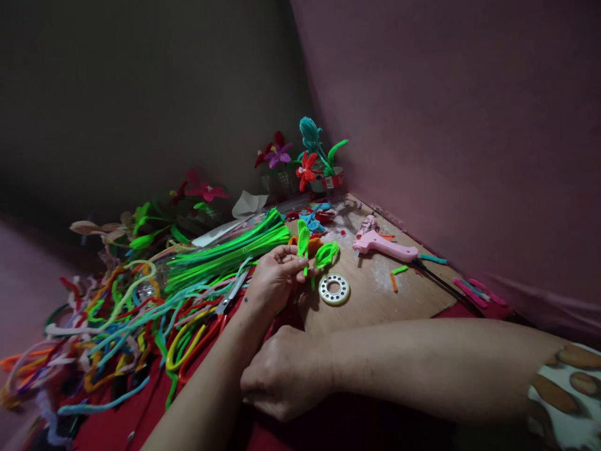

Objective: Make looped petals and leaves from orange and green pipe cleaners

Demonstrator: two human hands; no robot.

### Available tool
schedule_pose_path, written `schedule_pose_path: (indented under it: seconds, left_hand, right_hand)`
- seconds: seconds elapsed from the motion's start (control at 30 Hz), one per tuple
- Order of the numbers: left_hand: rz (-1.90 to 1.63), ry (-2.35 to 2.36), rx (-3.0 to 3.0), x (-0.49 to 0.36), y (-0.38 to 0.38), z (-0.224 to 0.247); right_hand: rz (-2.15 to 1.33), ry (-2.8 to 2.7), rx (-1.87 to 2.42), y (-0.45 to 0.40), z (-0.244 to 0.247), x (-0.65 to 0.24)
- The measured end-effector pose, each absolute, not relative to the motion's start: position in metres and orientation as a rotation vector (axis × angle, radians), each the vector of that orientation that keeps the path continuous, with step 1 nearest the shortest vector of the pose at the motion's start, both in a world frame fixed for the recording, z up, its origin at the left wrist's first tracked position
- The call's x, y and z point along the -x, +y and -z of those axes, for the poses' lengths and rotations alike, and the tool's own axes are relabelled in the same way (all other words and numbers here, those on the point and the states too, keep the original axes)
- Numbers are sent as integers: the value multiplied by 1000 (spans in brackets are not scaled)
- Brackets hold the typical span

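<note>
My left hand (273,275) pinches a bright green pipe-cleaner leaf (303,238) between thumb and fingers, its looped tip pointing up. Just right of the fingertips is a second green pipe-cleaner loop (326,255); whether the hand also holds it I cannot tell. Nearer to me, my right hand (287,374) is curled closed beside the left forearm, its back toward me. Its fingertips are hidden, so anything inside does not show. A pale ring-shaped disc with holes (334,289) lies on the wooden board (357,313), close to the left hand.
A pink glue gun (387,245) with a black cord lies on the board's right. Green pipe cleaners (230,250) are bundled left, above a tangle of coloured ones (122,338) and scissors (232,294). Pipe-cleaner flowers (307,169) stand at the back, against the walls.
</note>
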State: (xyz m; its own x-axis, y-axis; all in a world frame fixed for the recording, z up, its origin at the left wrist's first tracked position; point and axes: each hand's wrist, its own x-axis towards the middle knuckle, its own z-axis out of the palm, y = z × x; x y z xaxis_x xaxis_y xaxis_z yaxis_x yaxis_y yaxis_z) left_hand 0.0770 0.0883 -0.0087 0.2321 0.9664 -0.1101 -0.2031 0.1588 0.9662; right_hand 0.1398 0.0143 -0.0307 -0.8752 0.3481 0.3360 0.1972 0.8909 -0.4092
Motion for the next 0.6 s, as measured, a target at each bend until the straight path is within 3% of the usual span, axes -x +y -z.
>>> schedule_pose_path:
  seconds: [0.23, 0.6]
  left_hand:
    - [-990, 983, -1103, -78, 85, 3]
    - [-1181, 1112, -1134, -62, 89, -12]
  right_hand:
    - [-526, -2682, 409, 14, 28, -140]
    - [-509, -2708, 430, 14, 26, -143]
